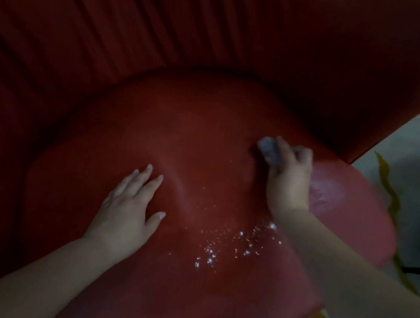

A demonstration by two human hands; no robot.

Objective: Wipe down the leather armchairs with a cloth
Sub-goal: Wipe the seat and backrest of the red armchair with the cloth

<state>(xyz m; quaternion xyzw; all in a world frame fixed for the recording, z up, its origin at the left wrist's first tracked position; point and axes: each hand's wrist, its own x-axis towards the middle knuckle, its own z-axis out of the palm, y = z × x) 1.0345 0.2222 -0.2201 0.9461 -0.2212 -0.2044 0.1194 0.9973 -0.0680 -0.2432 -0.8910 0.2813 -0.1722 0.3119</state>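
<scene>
Right hand point(290, 171) curls around a small grey cloth point(269, 150), bunched and pressed to the seat cushion point(207, 136) at about 2 o'clock from centre. Left hand point(128, 209) lies flat, fingers straight, at 8 o'clock. White droplets point(231, 244) sit at 5 o'clock. Cloth looks soft and light, best gripped wadded; the leather probably runs slick where wet.

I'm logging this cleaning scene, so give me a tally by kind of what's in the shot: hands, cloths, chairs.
Hands: 2, left hand flat on the seat, right hand gripping the cloth
Cloths: 1, grey cloth
Chairs: 1, red armchair
Total: 4
</scene>
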